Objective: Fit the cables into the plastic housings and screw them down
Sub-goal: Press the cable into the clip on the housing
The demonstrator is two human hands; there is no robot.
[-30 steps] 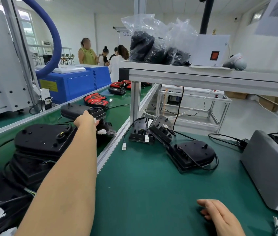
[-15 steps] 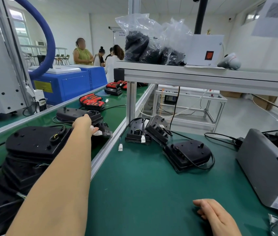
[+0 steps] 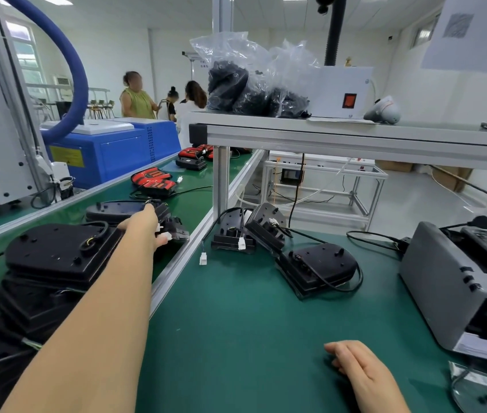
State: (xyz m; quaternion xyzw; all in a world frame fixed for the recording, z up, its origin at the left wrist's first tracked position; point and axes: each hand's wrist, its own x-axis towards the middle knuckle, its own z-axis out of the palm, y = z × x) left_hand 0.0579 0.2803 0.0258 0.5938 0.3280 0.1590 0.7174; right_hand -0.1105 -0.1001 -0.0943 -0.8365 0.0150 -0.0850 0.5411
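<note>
1. Fingers of the left hand [image 3: 142, 226] are hidden behind its back, so whether they grip cannot be told; it reaches a small black plastic housing [image 3: 178, 231] on the green conveyor belt [image 3: 197, 204].
2. The right hand [image 3: 364, 374] lies flat, fingers relaxed, on the green table [image 3: 236, 338].
3. A rounded black plastic housing [image 3: 322, 260] with a looped black cable [image 3: 355, 281] rests farther back on it.

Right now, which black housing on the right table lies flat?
The rightmost housing, a black cable looping along its near edge; the other two stand tilted near the post.
</note>
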